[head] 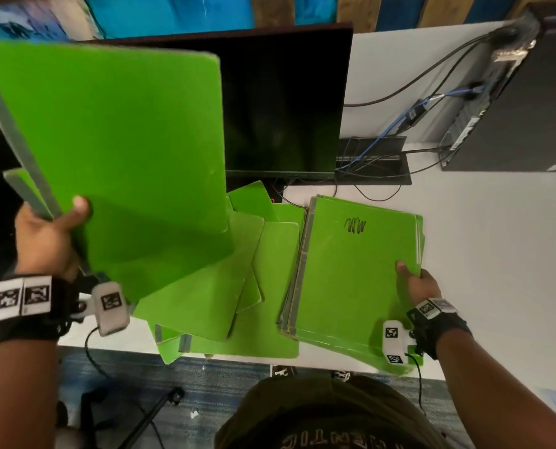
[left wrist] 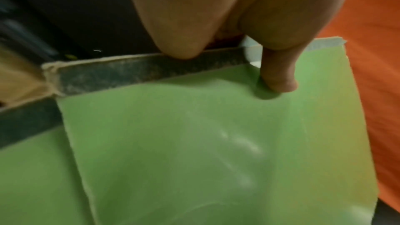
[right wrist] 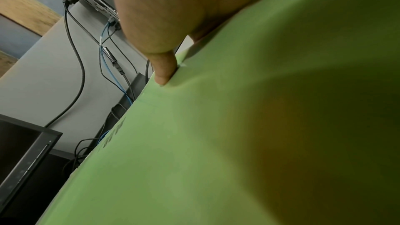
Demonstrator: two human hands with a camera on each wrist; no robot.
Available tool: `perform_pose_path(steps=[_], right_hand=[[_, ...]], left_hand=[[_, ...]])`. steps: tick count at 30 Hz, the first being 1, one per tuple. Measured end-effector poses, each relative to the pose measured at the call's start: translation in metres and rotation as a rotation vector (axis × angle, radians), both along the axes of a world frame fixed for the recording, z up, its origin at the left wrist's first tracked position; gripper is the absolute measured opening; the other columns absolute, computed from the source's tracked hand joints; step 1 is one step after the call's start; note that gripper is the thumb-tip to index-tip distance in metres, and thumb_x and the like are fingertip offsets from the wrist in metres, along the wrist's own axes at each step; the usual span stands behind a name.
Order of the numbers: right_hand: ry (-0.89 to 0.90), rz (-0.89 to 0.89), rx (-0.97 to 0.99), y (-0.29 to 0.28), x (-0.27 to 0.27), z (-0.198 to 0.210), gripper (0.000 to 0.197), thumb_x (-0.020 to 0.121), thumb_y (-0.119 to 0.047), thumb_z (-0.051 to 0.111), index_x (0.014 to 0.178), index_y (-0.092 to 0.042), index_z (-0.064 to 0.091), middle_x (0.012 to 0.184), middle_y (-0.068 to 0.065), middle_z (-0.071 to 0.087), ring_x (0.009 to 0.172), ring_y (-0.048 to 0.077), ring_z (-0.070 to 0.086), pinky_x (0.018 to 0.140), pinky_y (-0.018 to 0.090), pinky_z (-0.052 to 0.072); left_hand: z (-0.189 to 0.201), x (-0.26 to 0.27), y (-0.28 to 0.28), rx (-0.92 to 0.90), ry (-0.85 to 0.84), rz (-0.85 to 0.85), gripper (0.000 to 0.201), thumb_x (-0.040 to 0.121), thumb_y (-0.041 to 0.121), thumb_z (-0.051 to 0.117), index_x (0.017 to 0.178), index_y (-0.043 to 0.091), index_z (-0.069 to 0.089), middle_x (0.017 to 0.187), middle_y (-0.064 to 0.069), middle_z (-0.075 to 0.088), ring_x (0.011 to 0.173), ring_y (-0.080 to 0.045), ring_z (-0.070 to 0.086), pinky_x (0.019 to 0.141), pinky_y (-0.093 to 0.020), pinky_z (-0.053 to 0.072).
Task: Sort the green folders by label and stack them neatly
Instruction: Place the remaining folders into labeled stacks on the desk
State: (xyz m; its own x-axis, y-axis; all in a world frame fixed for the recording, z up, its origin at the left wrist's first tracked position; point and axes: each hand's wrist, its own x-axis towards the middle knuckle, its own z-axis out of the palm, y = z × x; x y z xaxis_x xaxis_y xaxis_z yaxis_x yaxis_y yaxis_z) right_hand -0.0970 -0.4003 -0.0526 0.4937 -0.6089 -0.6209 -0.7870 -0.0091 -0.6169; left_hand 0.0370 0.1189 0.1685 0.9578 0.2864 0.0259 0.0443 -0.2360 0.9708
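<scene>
My left hand (head: 51, 234) grips a green folder (head: 124, 157) by its grey spine and holds it raised over the left of the desk; the thumb (left wrist: 279, 78) presses its cover (left wrist: 194, 143). Below it lie several loose green folders (head: 212, 299), fanned out and overlapping. To the right is a squared stack of green folders (head: 351, 273) with a black scribble (head: 355, 225) on the top cover. My right hand (head: 414, 281) holds that stack at its right edge, thumb (right wrist: 163, 67) on the top cover (right wrist: 238, 143).
A black monitor (head: 283, 102) stands behind the folders. A black computer case (head: 513, 102) sits at the back right with black and blue cables (head: 399, 124) running to a desk cable box (head: 374, 163). The white desk (head: 497, 254) ends near my body.
</scene>
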Motion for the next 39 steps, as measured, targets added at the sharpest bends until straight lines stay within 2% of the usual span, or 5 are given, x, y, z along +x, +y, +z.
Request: perform_pose_path(steps=[5, 19, 29, 33, 39], right_hand=[[-0.006, 0.005, 0.017, 0.0, -0.001, 0.0, 0.07, 0.079, -0.061, 0.056, 0.128, -0.01, 0.054, 0.123, 0.017, 0.062, 0.106, 0.038, 0.059, 0.096, 0.049, 0.046], [0.022, 0.097, 0.135, -0.012, -0.008, 0.033, 0.065, 0.098, -0.051, 0.022, 0.135, -0.003, 0.047, 0.138, 0.023, 0.048, 0.124, 0.035, 0.049, 0.101, 0.036, 0.037], [-0.001, 0.054, 0.175, -0.002, -0.005, 0.033, 0.103, 0.078, -0.08, 0.007, 0.138, -0.005, 0.044, 0.142, 0.021, 0.045, 0.128, 0.033, 0.045, 0.105, 0.037, 0.032], [0.002, 0.054, 0.167, -0.001, -0.006, 0.032, 0.086, 0.085, -0.072, 0.031, 0.134, -0.003, 0.047, 0.137, 0.021, 0.05, 0.122, 0.035, 0.051, 0.098, 0.037, 0.038], [0.031, 0.048, 0.091, -0.008, 0.004, 0.026, 0.068, 0.085, -0.06, 0.051, 0.127, -0.008, 0.056, 0.131, 0.018, 0.057, 0.117, 0.035, 0.055, 0.095, 0.035, 0.041]], left_hand=[[0.045, 0.011, -0.077, -0.114, -0.108, -0.347, 0.06, 0.078, 0.014, 0.074, 0.13, -0.004, 0.049, 0.122, -0.022, 0.063, 0.108, -0.035, 0.064, 0.089, -0.052, 0.053], [-0.13, 0.015, -0.265, 0.049, 0.439, -0.764, 0.096, 0.067, -0.007, 0.074, 0.148, 0.024, 0.032, 0.141, 0.0, 0.05, 0.131, -0.025, 0.043, 0.109, -0.051, 0.036], [-0.185, -0.016, -0.296, 0.438, 0.447, -0.633, 0.087, 0.083, 0.003, 0.066, 0.153, 0.017, 0.017, 0.158, -0.001, 0.015, 0.143, -0.024, 0.024, 0.108, -0.022, 0.035], [-0.191, -0.029, -0.295, 0.434, 0.477, -0.748, 0.097, 0.082, -0.01, 0.055, 0.154, 0.021, -0.002, 0.162, 0.004, -0.009, 0.147, -0.023, 0.011, 0.058, 0.008, 0.035], [-0.193, -0.021, -0.253, 0.403, 0.344, -0.851, 0.07, 0.083, -0.008, 0.058, 0.145, 0.021, 0.041, 0.155, 0.006, 0.027, 0.145, -0.012, 0.016, 0.111, -0.019, 0.02]])
